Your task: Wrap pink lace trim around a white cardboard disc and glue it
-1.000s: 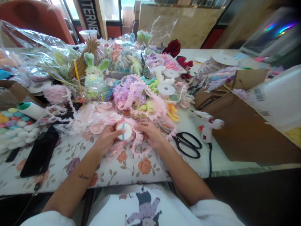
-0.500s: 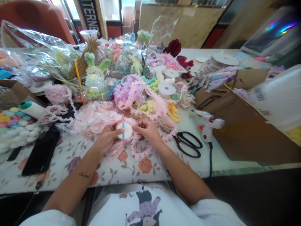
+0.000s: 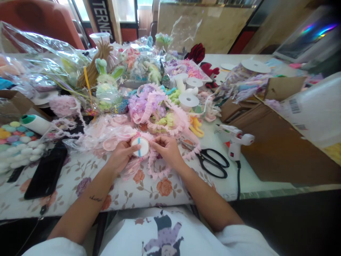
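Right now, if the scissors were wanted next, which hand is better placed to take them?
Probably the right hand: the scissors lie nearer to it, out on its own side. It seems to pinch pink trim, though. The left hand is farther off and holds the white disc.

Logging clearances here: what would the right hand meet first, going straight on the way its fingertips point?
Probably the white disc, just ahead of the right hand; the depth between them is hard to judge.
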`<state>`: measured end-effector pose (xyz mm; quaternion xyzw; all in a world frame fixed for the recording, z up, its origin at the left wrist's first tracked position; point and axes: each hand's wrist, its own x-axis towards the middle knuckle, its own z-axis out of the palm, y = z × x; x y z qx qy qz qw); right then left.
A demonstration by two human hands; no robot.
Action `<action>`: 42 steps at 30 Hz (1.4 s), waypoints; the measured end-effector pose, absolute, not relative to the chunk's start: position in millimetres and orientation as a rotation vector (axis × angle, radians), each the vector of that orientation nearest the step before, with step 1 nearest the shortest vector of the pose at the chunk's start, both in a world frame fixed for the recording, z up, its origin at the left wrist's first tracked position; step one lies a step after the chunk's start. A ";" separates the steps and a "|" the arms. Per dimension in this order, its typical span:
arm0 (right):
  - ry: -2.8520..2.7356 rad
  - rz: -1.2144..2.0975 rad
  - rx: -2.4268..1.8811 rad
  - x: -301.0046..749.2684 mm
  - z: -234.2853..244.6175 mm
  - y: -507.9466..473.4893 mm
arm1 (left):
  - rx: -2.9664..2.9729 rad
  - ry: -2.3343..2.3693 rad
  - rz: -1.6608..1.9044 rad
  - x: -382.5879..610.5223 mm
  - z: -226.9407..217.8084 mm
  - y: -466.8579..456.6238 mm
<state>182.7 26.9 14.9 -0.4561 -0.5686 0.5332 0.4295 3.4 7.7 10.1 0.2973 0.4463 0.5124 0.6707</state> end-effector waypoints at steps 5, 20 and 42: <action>-1.377 1.316 -1.144 179.9 16.1 24.7 | 0.677 1.016 1.173 5.8 9.6 7.6; -1.353 1.243 -1.166 176.1 12.1 25.3 | 0.705 1.035 1.235 11.4 11.5 5.7; -1.581 1.235 -1.060 185.0 23.5 24.8 | 0.784 0.951 1.226 13.1 10.1 -3.3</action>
